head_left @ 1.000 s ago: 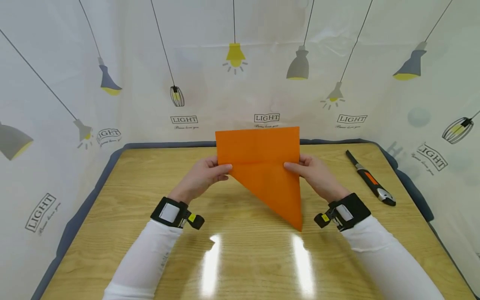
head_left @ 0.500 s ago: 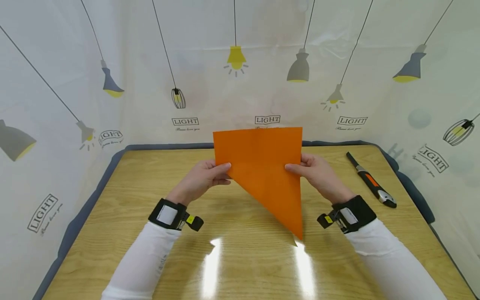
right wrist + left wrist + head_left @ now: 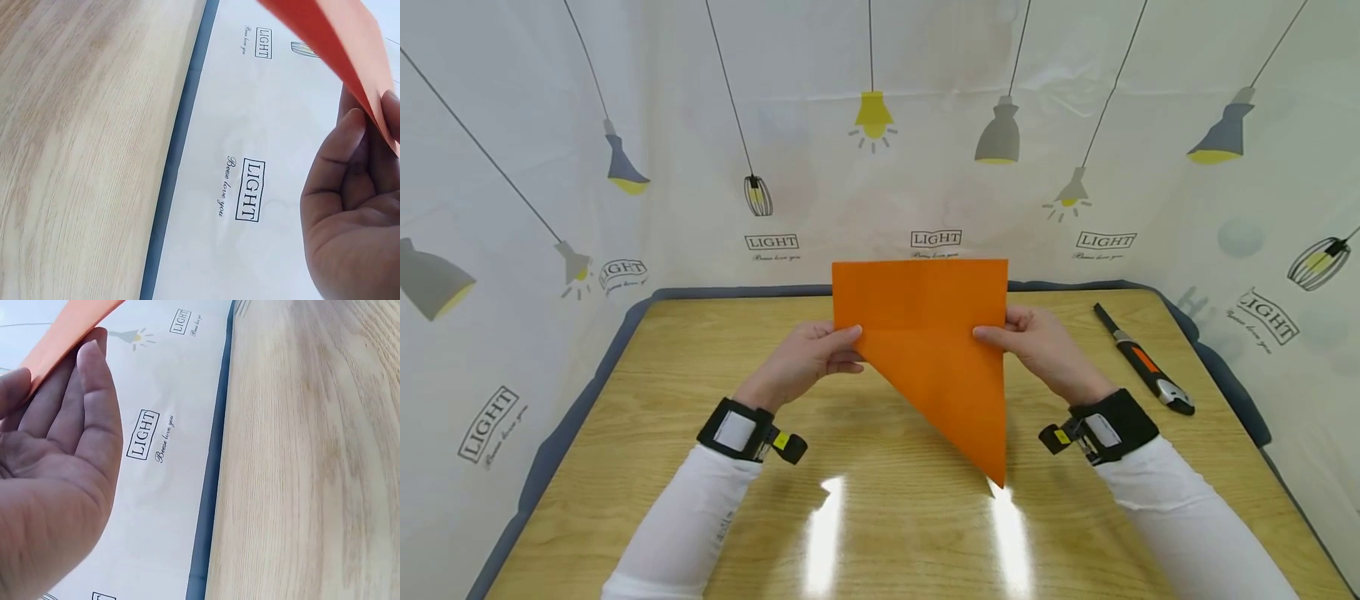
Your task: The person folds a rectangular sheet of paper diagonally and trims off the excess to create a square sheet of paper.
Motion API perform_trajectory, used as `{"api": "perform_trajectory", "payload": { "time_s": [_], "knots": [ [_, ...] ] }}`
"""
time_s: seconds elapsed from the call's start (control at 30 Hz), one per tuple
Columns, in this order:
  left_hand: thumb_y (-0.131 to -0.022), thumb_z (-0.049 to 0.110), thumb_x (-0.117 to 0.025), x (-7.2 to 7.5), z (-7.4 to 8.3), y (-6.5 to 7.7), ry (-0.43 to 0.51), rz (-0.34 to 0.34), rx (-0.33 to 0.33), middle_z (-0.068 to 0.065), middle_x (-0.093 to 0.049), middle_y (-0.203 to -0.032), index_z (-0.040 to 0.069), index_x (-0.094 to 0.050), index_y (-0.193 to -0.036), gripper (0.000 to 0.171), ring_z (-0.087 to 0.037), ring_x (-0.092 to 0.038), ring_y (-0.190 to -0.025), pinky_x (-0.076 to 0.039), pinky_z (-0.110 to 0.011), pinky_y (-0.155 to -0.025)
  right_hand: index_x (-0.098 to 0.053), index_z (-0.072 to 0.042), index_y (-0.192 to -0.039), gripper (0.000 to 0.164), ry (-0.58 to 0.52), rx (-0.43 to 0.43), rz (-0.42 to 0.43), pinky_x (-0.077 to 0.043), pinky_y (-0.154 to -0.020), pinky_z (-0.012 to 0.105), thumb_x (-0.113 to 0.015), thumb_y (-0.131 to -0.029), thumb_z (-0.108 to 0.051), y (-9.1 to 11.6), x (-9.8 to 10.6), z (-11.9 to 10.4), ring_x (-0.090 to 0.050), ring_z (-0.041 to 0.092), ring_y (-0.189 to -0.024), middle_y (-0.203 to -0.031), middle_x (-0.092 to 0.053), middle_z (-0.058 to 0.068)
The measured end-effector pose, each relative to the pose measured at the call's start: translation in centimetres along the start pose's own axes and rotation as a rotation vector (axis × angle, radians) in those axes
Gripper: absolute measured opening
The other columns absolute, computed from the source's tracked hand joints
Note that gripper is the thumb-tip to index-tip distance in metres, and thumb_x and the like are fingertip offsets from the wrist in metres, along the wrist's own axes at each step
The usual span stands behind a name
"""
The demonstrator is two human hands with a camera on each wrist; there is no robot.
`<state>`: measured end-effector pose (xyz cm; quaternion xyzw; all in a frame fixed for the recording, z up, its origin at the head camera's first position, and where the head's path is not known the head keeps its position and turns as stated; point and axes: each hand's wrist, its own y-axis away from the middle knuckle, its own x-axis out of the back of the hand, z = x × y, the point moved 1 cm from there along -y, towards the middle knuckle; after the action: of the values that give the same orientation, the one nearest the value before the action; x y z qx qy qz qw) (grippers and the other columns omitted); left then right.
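Note:
A sheet of orange paper (image 3: 925, 333) is held up above the table, with a straight top edge and a slanted lower left edge that runs down to a point at the lower right. My left hand (image 3: 808, 354) pinches its left edge between thumb and fingers. On the opposite side my right hand (image 3: 1037, 346) pinches the right edge, thumb in front. Both wrist views show the paper (image 3: 69, 337) gripped by thumb and fingers, with part of each hand cut off by the frame.
A utility knife (image 3: 1142, 358) with a black and orange handle lies on the wooden table (image 3: 700, 350) at the right. Behind the table hangs a white sheet (image 3: 820, 125) printed with lamps. Light reflects off the tabletop near the front.
The paper has tilted a little, so its lower point sits lower in the head view and its faint cross crease shows differently. Both hands keep their hold, nearly in place.

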<state>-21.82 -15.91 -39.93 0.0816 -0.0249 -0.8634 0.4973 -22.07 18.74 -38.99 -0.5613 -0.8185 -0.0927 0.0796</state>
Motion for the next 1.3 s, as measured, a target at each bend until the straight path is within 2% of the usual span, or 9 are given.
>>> {"api": "perform_trajectory", "payload": {
  "time_s": [0.17, 0.27, 0.43, 0.57, 0.8, 1.03, 1.3],
  "knots": [
    [-0.108, 0.023, -0.055, 0.7, 0.0, 0.3, -0.017, -0.1, 0.028, -0.019, -0.072, -0.12, -0.006, -0.068, -0.124, 0.036, -0.031, -0.069, -0.11, -0.056, -0.042, -0.094, -0.072, -0.005, -0.12, 0.042, 0.061, 0.01, -0.009, -0.042, -0.1, 0.045, -0.074, -0.096, -0.038, 0.1, 0.3, 0.2, -0.063, 0.025, -0.106, -0.11, -0.076, 0.007],
    [-0.109, 0.021, -0.054, 1.0, 0.1, 0.5, -0.057, -0.162, 0.043, -0.021, -0.071, -0.12, -0.005, -0.069, -0.124, 0.034, -0.036, -0.067, -0.115, -0.056, -0.044, -0.095, -0.073, -0.004, -0.116, 0.036, 0.09, 0.025, -0.032, -0.045, -0.096, 0.043, -0.073, -0.097, -0.034, 0.2, 0.5, 0.3, -0.062, 0.026, -0.102, -0.107, -0.076, 0.008],
    [-0.109, 0.019, -0.054, 1.3, 0.5, 0.9, -0.143, -0.215, 0.019, -0.021, -0.072, -0.119, -0.004, -0.069, -0.122, 0.031, -0.042, -0.064, -0.117, -0.055, -0.047, -0.096, -0.072, 0.0, -0.107, 0.03, 0.102, 0.032, -0.07, -0.045, -0.093, 0.043, -0.072, -0.098, -0.029, 0.4, 0.9, 0.3, -0.06, 0.028, -0.097, -0.097, -0.073, 0.011],
    [-0.109, 0.017, -0.053, 1.3, 1.0, 1.1, -0.173, -0.238, -0.004, -0.02, -0.071, -0.12, -0.004, -0.068, -0.124, 0.03, -0.046, -0.061, -0.119, -0.055, -0.046, -0.094, -0.07, 0.001, -0.103, 0.029, 0.091, 0.043, -0.094, -0.046, -0.091, 0.042, -0.07, -0.099, -0.027, 0.7, 1.0, -0.1, -0.059, 0.028, -0.094, -0.095, -0.069, 0.011],
    [-0.109, 0.017, -0.052, 1.2, 1.3, 1.5, -0.173, -0.269, -0.036, -0.021, -0.071, -0.121, -0.003, -0.068, -0.125, 0.03, -0.046, -0.061, -0.12, -0.055, -0.048, -0.095, -0.068, 0.004, -0.118, 0.028, 0.034, 0.094, -0.13, -0.05, -0.085, 0.037, -0.064, -0.103, -0.019, 1.2, 1.3, -0.6, -0.06, 0.027, -0.092, -0.099, -0.07, 0.009],
    [-0.109, 0.014, -0.052, 1.1, 1.2, 1.7, -0.178, -0.259, -0.071, -0.021, -0.071, -0.12, -0.001, -0.067, -0.13, 0.03, -0.039, -0.065, -0.116, -0.055, -0.048, -0.095, -0.068, 0.002, -0.113, 0.024, 0.047, 0.125, -0.084, -0.051, -0.075, 0.033, -0.067, -0.101, -0.019, 1.5, 1.0, -0.7, -0.057, 0.027, -0.082, -0.088, -0.062, 0.01],
    [-0.109, 0.014, -0.051, 1.0, 1.3, 2.0, -0.16, -0.259, -0.096, -0.02, -0.07, -0.122, -0.001, -0.065, -0.133, 0.032, -0.037, -0.066, -0.113, -0.055, -0.045, -0.095, -0.073, 0.001, -0.11, 0.021, -0.025, 0.178, -0.045, -0.051, -0.07, 0.033, -0.067, -0.101, -0.017, 1.4, 0.9, -0.1, -0.057, 0.027, -0.079, -0.087, -0.062, 0.011]
  ]
}}
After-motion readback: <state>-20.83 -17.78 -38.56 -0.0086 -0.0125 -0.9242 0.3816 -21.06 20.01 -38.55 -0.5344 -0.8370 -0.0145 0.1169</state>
